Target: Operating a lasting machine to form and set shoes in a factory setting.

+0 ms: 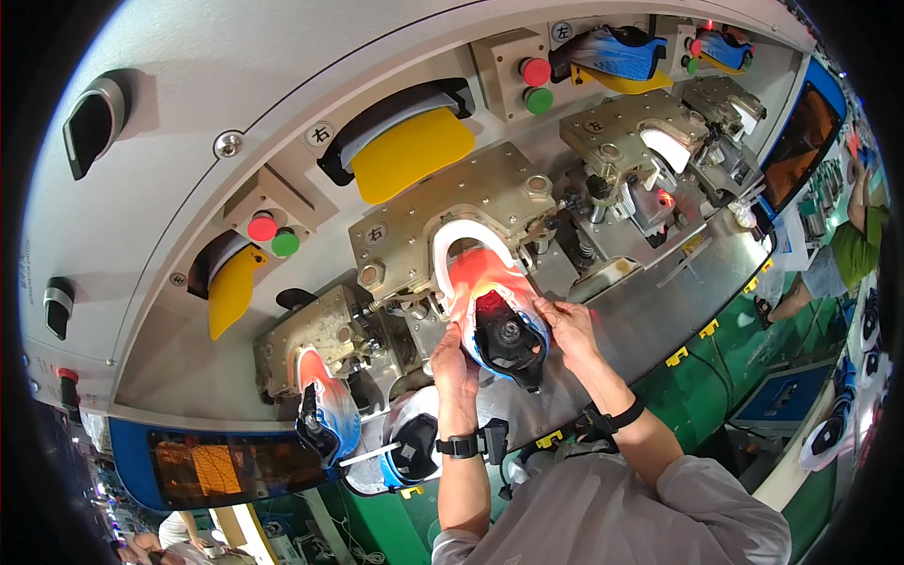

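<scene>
A shoe upper (485,271), coral red at one end and blue and white round its black collar, lies toe first in the middle metal clamp (476,188). A white curved pad of the clamp arches round the toe. My left hand (455,363) is closed on the upper's left edge, fingers partly hidden beneath it. Along the right edge, my right hand (568,331) grips the same upper. A small red light glows near its tongue. Another shoe upper (344,414) sits in the left clamp (306,339), and a third upper (414,447) rests beside my left wrist.
Red and green push buttons (273,233) stick out of the machine wall. Yellow pads (414,155) hang above the clamps, with blue uppers (621,55) on the far ones. The metal ledge (659,306) runs rightward. A person in green (857,245) is at far right.
</scene>
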Motion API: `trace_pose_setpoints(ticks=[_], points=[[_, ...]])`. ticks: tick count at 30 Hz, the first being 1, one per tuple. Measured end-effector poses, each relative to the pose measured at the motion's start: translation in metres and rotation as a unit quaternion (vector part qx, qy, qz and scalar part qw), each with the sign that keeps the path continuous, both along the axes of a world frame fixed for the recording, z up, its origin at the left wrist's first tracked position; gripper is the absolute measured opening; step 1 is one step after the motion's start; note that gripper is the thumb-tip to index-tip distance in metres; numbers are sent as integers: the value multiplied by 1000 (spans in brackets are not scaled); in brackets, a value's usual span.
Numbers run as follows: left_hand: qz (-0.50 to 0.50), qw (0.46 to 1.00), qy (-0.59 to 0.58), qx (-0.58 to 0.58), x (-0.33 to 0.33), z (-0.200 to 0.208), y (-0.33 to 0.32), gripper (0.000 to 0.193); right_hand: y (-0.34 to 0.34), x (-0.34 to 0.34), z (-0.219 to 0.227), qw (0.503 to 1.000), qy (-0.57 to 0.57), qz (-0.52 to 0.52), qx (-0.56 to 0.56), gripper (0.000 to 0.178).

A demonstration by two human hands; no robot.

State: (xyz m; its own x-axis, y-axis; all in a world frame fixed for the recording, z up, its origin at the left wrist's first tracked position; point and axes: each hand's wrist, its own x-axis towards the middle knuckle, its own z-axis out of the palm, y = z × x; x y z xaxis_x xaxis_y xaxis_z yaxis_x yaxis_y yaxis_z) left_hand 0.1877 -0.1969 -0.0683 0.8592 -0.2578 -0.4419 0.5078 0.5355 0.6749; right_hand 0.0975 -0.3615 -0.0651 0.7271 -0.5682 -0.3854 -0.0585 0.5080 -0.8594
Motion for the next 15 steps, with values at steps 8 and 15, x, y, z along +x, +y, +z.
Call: trace_pose_setpoints(ticks=[8, 15], points=[[-11, 1000, 4, 1, 2, 1, -3, 26, -3, 3, -2, 999, 4, -10, -38, 34], [-29, 1000, -1, -3, 6, -13, 3, 27, -1, 1, 8, 1000, 20, -1, -10, 32]])
